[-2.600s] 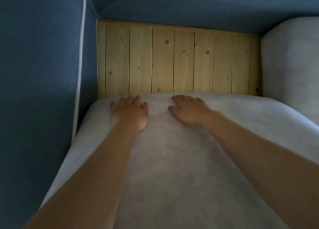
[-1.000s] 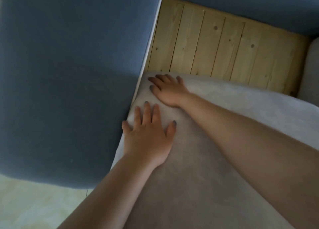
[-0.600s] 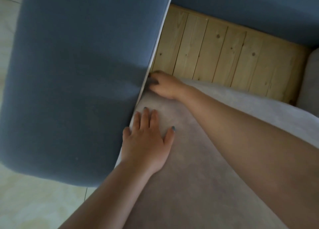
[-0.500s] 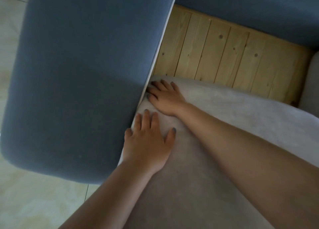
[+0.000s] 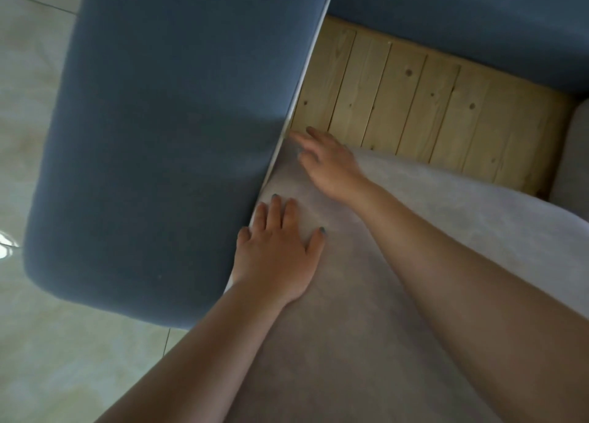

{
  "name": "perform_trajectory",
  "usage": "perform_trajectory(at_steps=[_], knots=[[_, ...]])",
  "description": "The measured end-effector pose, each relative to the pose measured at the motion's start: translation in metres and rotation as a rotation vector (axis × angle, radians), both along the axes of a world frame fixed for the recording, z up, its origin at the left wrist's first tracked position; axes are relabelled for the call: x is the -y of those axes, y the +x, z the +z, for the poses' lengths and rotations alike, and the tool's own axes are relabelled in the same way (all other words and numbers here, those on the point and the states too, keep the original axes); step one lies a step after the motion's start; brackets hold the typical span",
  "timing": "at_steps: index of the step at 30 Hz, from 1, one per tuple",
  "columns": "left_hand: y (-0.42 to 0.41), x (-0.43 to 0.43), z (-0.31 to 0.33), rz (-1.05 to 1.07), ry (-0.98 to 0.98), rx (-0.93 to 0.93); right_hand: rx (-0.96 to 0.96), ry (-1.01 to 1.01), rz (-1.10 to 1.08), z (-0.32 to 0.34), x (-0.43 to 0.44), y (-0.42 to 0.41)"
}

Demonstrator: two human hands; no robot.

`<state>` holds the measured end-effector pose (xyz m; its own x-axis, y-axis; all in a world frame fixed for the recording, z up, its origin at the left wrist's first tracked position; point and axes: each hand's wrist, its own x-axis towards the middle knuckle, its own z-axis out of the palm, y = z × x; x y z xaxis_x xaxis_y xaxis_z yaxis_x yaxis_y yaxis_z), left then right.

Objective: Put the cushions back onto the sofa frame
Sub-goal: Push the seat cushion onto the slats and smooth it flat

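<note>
— Neither hand grasps anything. The left hand [image 5: 277,250] lies palm down, fingers spread, on the grey cushion [image 5: 350,343]. The right hand [image 5: 331,167] is blurred, but its fingers look straight, reaching over the cushion's far left corner.

— Why flat palms rather than a hold on the edge?

— My guess is that the cushion is already lying on the frame, so it needs pushing and settling, not carrying. Both hands are at mid-frame, hard against the blue armrest [image 5: 165,135], and the left hand's fingertips sit right beside its white piping [image 5: 306,81]. That looks like tucking the side down into the seam.

— Where does the cushion sit, and how does it point?

— It fills the lower right of the frame. Its long axis runs from the bottom edge up towards the wooden slats [image 5: 430,113], and its far edge faces the blue backrest [image 5: 462,21] in the upper right.

— Is it seated, then?

— Not fully, I'd say. A band of bare slats shows between that far edge and the backrest, so it probably wants sliding further in. A second cushion [image 5: 573,155] shows at the right edge, and I can't tell whether the two touch. Pale floor [image 5: 35,110] lies at the far left.
</note>
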<state>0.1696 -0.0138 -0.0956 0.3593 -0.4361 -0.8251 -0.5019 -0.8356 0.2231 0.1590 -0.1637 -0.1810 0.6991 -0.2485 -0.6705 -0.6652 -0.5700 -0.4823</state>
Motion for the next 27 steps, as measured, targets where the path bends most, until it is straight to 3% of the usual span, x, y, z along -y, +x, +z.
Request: perform_trajectory(at_steps=[3,7,9,12,14,16,18,20,22,25,27], knots=[[-0.002,-0.001,0.001,-0.001,0.004,-0.003,-0.107,-0.008,0.206,0.006,-0.015,-0.027],[-0.002,-0.001,0.001,0.006,-0.009,0.014,0.021,-0.007,-0.070,0.012,0.005,-0.019],[-0.002,-0.001,0.002,0.007,0.004,-0.002,-0.005,-0.054,0.031,0.010,-0.007,-0.035],[-0.001,0.006,0.003,0.002,0.075,-0.028,-0.159,0.050,0.198,0.009,-0.001,-0.039],[0.002,0.018,0.002,0.050,0.139,-0.049,-0.108,0.053,0.051,0.019,0.022,-0.023],[-0.001,0.034,0.002,0.083,0.213,-0.043,0.001,-0.081,-0.114,0.022,0.028,-0.030],[-0.009,0.047,0.001,0.133,0.263,-0.027,-0.047,-0.099,-0.002,0.018,0.009,-0.055],[-0.020,0.054,0.000,0.147,0.287,0.030,-0.179,0.027,0.111,0.011,0.007,-0.070],[-0.024,0.054,-0.004,0.151,0.286,0.101,-0.121,0.080,-0.007,0.011,0.028,-0.057],[-0.025,0.054,-0.009,0.161,0.294,0.148,0.017,-0.119,-0.286,0.023,0.040,-0.057],[-0.026,0.054,-0.010,0.151,0.317,0.152,-0.086,-0.151,-0.056,0.021,0.017,-0.076]])
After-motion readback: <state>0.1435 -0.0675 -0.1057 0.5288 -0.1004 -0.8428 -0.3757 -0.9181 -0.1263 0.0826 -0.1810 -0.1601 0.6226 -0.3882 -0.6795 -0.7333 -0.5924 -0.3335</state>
